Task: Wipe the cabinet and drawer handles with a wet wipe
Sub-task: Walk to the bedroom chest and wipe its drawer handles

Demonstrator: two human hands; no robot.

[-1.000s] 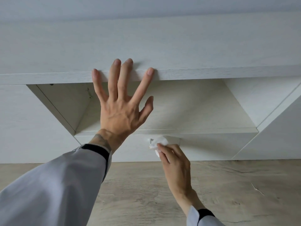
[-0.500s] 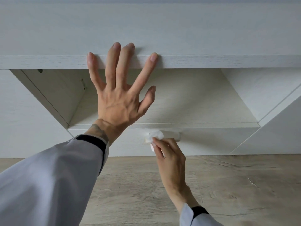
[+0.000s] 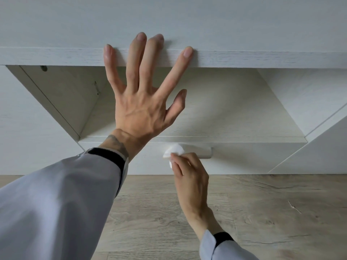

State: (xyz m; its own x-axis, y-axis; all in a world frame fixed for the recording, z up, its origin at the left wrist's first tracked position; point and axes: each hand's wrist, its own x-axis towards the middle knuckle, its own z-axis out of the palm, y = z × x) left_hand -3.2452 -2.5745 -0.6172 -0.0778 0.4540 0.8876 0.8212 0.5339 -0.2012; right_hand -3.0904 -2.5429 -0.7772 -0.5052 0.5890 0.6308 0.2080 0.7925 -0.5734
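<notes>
A white drawer handle sticks out from the front of the low white drawer. My right hand pinches a small crumpled white wet wipe and presses it against the left end of that handle. The right part of the handle shows bare. My left hand is spread flat with fingers apart, fingertips resting on the front edge of the white cabinet top above the open compartment. It holds nothing.
An open white compartment lies between the cabinet top and the drawer, with slanted side panels on both sides. Wood-look floor runs below the cabinet. Grey sleeves with black cuffs cover both my forearms.
My right hand has slid the wipe a little to the left along the handle, leaving more of the handle's right end uncovered. My left hand stays braced on the top edge.
</notes>
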